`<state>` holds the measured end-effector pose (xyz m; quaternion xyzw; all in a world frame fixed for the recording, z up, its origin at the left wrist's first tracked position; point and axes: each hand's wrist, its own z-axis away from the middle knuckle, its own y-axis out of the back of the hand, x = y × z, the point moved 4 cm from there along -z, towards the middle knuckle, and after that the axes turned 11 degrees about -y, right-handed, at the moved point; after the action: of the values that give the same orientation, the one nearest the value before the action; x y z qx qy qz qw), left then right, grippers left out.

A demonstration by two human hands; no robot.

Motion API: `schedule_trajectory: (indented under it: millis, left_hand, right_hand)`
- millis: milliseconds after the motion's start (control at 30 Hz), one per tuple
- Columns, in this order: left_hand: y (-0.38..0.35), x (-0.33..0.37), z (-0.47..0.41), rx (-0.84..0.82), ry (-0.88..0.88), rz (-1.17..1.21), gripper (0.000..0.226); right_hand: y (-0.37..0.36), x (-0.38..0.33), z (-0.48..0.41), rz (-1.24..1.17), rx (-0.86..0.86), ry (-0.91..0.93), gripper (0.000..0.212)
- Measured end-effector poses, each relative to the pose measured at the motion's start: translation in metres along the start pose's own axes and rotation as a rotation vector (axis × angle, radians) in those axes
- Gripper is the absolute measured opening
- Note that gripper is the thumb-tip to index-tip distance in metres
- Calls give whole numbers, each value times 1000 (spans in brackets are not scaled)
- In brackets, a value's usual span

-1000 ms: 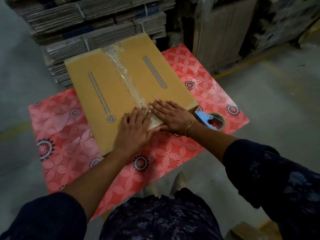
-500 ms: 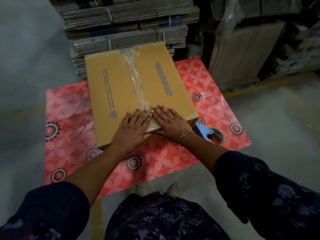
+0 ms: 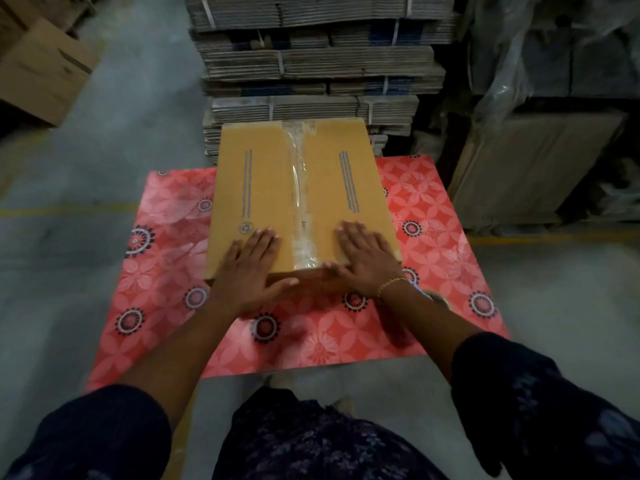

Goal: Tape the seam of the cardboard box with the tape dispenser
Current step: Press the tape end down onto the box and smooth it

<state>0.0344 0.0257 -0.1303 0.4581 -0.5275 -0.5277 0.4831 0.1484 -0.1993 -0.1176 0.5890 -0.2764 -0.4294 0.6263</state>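
Note:
A brown cardboard box [image 3: 263, 188] lies on a red flowered table [image 3: 433, 216]. Clear tape [image 3: 300, 202] runs along its middle seam from the far edge to the near edge. My left hand [image 3: 247, 271] lies flat on the box's near left corner, thumb over the front edge. My right hand [image 3: 367, 258] lies flat on the near right corner, fingers spread. Neither hand holds anything. The blue tape dispenser [image 3: 437, 299] rests on the table behind my right wrist, mostly hidden by the forearm.
Bundled stacks of flattened cartons [image 3: 311, 64] stand just beyond the table. Large boxes [image 3: 533, 168] and plastic-wrapped goods stand at the right. A carton [image 3: 38, 71] sits at the far left on the concrete floor. A yellow floor line [image 3: 69, 208] runs at the left.
Both hands slid apart from the taped seam to the box's near corners. The view has turned so the box now looks square to me.

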Motion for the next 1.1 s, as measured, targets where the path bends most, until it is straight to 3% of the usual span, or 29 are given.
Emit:
schedule_trajectory:
  millis: [100,200,300,400,500,700,867,1000,1100]
  left_hand:
    - [1,-33,27,49,273,86,89]
    - [-9,-62,43,158,681,501,94]
    - [-14,-68,46,276,859,815,91]
    - [-9,-65,48,327,863,886,76]
    - [-4,-64,48,354,839,905,66]
    - [1,-108,70,412,818,934,59]
    - [19,-158,92,463,819,879,40]
    - [13,-186,101,412,822,884,40]
    - [3,-186,102,341,791,888,43]
  right_hand:
    - [7,39,0,-197,46,-209,97]
    - [13,53,-6,-493,56,-354,101]
    - [12,58,-10,-890,-24,-531,93]
    - [9,61,-16,-1149,-108,-608,69]
    - [7,58,-21,-1202,-115,-568,33]
    - [3,22,-33,-1183,-72,-517,54]
    - [5,-35,-50,-1185,-78,-492,56]
    - [-11,-57,-59,-1124,-123,-514,90]
    - [-19,-60,-54,-1083,-148,-539,88]
